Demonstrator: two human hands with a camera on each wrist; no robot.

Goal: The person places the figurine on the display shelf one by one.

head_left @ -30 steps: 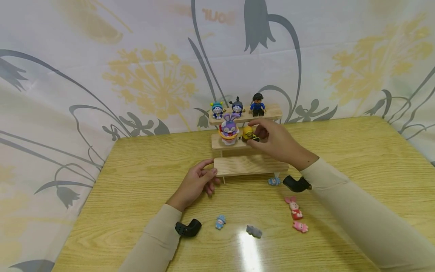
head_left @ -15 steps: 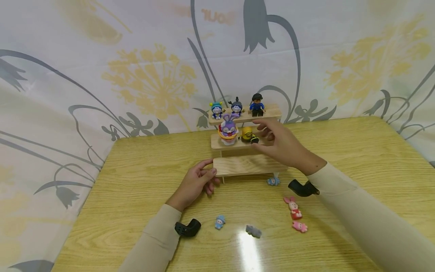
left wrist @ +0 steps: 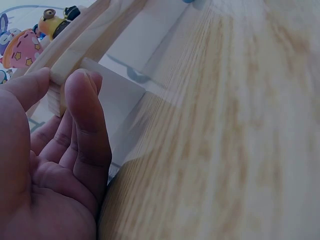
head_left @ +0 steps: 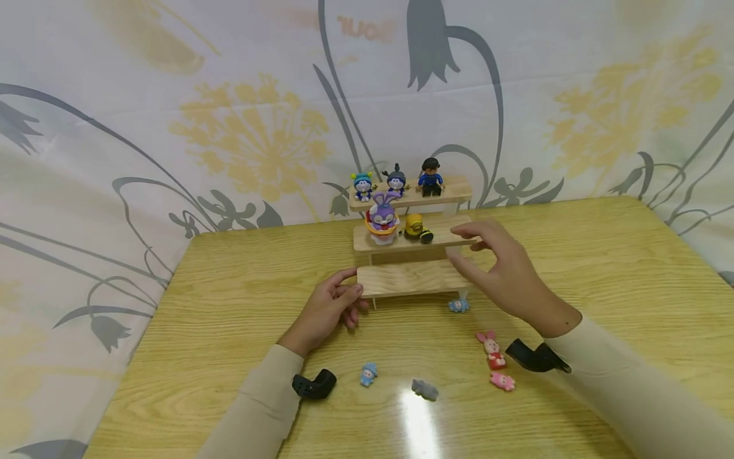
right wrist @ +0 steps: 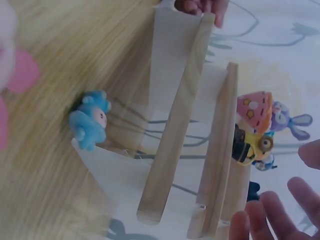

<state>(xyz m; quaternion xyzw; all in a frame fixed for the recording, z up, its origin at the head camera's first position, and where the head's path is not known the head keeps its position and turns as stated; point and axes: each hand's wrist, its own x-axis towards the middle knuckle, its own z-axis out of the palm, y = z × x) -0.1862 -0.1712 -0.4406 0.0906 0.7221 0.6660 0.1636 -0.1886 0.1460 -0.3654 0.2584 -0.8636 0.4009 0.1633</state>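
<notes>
Left hand (head_left: 329,306) is pinching the three-tier pale wooden shelf (head_left: 415,278) at its bottom-left corner. Right hand (head_left: 507,274) is holding nothing, fingers spread by the shelf's right end. Yellow-and-black goggled toy figure (head_left: 414,224) is sitting on the shelf's middle tier.

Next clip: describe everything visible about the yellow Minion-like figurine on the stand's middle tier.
The yellow Minion-like figurine has a rounded yellow head with a round goggle, and black lower down; it looks like plastic. A black-and-yellow part juts out at its lower right in the head view. It sits upright on the wooden stand's middle tier, right of the purple rabbit figurine. The right hand is nearby but not touching it.
</notes>
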